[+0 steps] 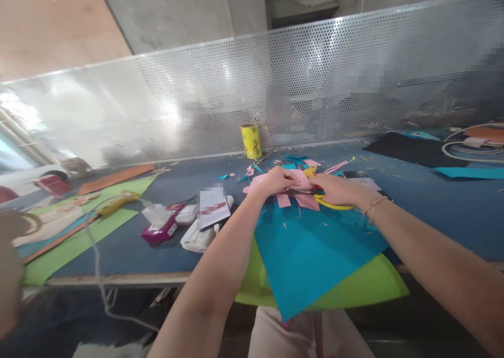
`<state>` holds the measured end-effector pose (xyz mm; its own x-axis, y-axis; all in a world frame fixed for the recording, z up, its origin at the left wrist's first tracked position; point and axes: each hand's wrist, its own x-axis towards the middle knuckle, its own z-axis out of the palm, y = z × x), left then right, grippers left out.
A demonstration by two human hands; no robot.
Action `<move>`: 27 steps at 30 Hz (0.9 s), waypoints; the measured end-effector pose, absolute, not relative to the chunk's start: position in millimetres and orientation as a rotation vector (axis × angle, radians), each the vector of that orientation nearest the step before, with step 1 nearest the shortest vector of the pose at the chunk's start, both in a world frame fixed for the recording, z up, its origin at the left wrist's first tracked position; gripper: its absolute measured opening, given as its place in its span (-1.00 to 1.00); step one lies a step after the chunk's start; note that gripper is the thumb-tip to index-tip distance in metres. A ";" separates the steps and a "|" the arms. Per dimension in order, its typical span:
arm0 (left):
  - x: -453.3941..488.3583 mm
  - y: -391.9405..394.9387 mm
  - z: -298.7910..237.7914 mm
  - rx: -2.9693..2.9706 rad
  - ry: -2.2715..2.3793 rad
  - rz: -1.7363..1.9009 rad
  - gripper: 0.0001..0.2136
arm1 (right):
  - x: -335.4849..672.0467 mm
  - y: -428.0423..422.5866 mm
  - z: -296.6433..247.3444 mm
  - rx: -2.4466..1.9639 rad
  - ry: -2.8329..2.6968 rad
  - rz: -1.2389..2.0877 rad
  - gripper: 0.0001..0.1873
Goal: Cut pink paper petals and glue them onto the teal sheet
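Note:
Both my hands meet over a heap of pink paper pieces point(302, 179) on the blue table point(433, 211). My left hand point(275, 181) is closed, pinching a pink piece. My right hand point(334, 188) is closed beside it, fingers on the pink paper, with a yellow scissors handle point(334, 206) under it. A thin bracelet sits on my right wrist. In front of the hands a blue paper sheet point(311, 253) lies over a green sheet point(366, 284), both hanging past the table's near edge.
A yellow roll point(252, 140) stands by the perforated metal screen point(275, 85). Left of my arms lie a magenta device point(159, 229), white boxes point(197, 237), a yellow tool with a cord point(114, 203) and green sheets point(74, 242). Black and teal sheets lie far right.

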<state>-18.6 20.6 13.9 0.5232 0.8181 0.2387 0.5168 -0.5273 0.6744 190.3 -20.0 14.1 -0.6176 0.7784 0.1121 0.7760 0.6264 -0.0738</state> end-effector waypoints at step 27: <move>-18.0 20.5 18.1 2.204 1.023 0.827 -0.76 | 186.5 -29.5 27.7 -1.392 -2.694 -0.023 -0.90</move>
<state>-18.0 20.5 18.1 0.5171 0.8046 0.2920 0.4546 -0.5472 0.7028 186.5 -29.5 27.7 -0.5736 0.8125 0.1039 0.8142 0.5795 -0.0366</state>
